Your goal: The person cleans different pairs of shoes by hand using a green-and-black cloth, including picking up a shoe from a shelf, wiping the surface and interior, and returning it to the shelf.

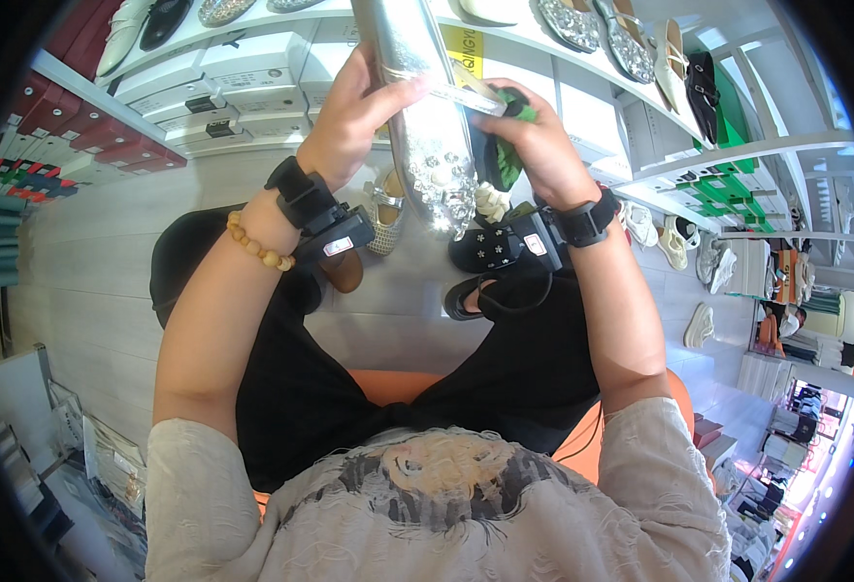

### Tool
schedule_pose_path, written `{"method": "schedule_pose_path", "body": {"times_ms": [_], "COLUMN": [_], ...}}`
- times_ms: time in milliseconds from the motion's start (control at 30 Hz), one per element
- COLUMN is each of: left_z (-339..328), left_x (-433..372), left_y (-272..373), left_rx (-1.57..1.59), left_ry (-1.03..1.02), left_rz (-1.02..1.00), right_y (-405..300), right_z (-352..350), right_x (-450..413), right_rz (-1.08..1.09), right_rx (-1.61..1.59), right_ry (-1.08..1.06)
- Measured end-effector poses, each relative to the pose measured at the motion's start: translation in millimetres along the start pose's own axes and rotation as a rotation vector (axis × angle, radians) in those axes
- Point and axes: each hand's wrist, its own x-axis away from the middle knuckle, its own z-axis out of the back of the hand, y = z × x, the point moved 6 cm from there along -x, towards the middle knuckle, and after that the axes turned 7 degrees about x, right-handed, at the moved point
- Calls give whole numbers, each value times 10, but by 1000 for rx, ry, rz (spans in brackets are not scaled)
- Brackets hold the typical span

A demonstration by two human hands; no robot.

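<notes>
A shiny silver shoe [427, 138] with a jewelled toe is held up before me, toe pointing down towards my lap. My left hand [361, 109] grips it at the side, thumb lying over its pale strap. On the other side, my right hand [532, 138] holds a green and black cloth [503, 149] together with the end of the strap [471, 98]. Part of the cloth hangs beside the shoe. What the fingers do behind the shoe is hidden.
Shoes line the white shelf [310, 18] ahead, above stacked white shoe boxes [252, 73]. On the floor stand a woven shoe [385, 218], a black clog with flower studs [481, 249] and a pale pair [700, 325]. More shoe boxes [740, 182] are at the right.
</notes>
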Motion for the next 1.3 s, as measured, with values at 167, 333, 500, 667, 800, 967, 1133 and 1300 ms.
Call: {"method": "schedule_pose_path", "body": {"times_ms": [167,333,500,667,800,967,1133,1300], "left_z": [111,-23,-23,-8,-48,-71,162,315], "left_x": [-17,6,45,64,67,69,-31,-137], "left_y": [4,27,50,19,-45,-42,77,199], "left_rx": [29,-28,-57,-4,50,21,136,433], "left_ry": [36,-66,-76,-39,-110,-113,122,192], "left_rz": [33,70,57,82,115,168,55,-33], "right_y": [7,-14,-36,28,-40,-39,71,228], "right_z": [-92,0,-54,-47,35,356,415,178], "right_x": [20,-5,3,-4,1,-60,-119,-75], "right_rz": [-36,61,66,9,126,133,-61,-88], "right_rx": [143,-68,-2,36,-48,-54,3,151], "right_ry": [-109,32,-30,-84,18,202,53,-99]}}
